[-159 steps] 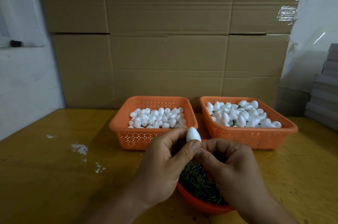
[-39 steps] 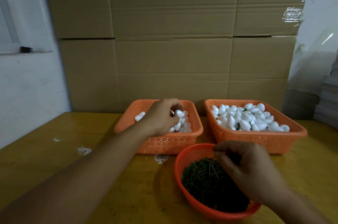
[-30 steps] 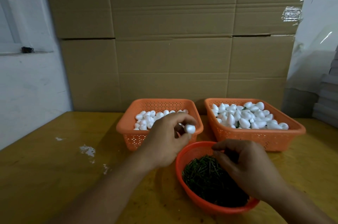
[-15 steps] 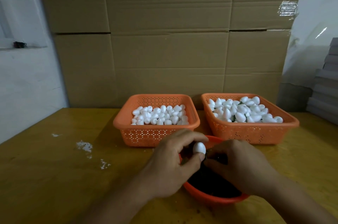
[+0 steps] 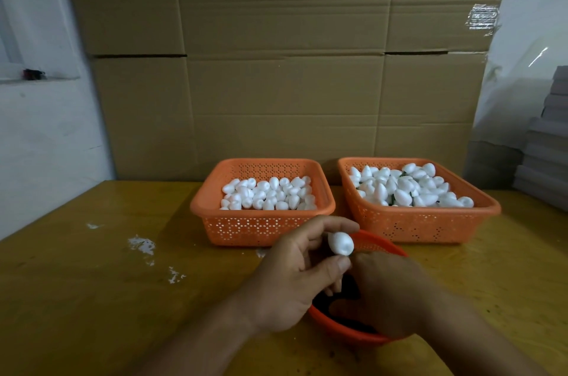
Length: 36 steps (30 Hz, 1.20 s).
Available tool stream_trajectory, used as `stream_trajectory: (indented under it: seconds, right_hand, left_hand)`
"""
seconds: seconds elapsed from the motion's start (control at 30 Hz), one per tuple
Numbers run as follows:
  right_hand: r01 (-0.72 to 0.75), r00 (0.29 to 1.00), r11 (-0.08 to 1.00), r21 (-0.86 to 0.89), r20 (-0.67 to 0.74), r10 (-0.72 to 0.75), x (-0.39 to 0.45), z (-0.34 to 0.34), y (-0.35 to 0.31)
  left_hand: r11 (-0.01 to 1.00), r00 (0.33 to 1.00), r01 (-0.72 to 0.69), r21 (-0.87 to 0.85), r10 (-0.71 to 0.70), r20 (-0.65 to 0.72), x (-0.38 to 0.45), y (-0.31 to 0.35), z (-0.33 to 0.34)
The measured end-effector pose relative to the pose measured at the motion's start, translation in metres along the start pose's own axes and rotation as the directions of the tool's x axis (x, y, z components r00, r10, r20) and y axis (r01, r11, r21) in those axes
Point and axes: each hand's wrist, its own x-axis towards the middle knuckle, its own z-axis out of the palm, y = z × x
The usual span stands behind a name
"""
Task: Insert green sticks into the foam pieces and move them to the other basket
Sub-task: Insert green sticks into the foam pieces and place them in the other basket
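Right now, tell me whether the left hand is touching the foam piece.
Touching. The head view shows the left hand pinching the foam piece between thumb and fingers, held above the round bowl.

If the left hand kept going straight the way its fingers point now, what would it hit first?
Probably the right basket's near wall: the left hand, pinching a foam piece, points up-right over the round basket's rim. Depth is uncertain.

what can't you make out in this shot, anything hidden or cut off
- Green stick: none visible in the head view; the right hand covers where one would be.
- Round bowl: contents dark, mostly hidden by both hands.
- Foam piece: lower end covered by the left hand.
- Grey stack: cut by the right edge.
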Motion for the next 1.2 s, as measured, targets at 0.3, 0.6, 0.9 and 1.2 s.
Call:
stream_trajectory:
  seconds: [0.3, 0.6, 0.9, 1.2]
  right_hand:
    - [-0.073, 0.997, 0.996, 0.051, -0.030, 0.075, 0.015, 0.011, 0.002]
    - [-0.158, 0.985, 0.982, 0.104, -0.049, 0.164, 0.015, 0.009, 0.006]
    - [-0.185, 0.964, 0.969, 0.166, -0.161, 0.212, 0.008, 0.010, 0.006]
    - [-0.060, 0.895, 0.945, 0.322, -0.401, 0.193, 0.000, 0.002, 0.005]
  left_hand:
    - [0.989, 0.992, 0.053, -0.140, -0.068, -0.105, 0.004, -0.002, 0.000]
    - [0.901, 0.973, 0.139, -0.410, -0.202, -0.113, 0.003, 0.004, -0.002]
    - [0.825, 0.945, 0.213, -0.523, -0.309, -0.103, 0.004, 0.005, -0.008]
    - [0.826, 0.926, 0.223, -0.517, -0.345, -0.151, 0.005, 0.003, -0.009]
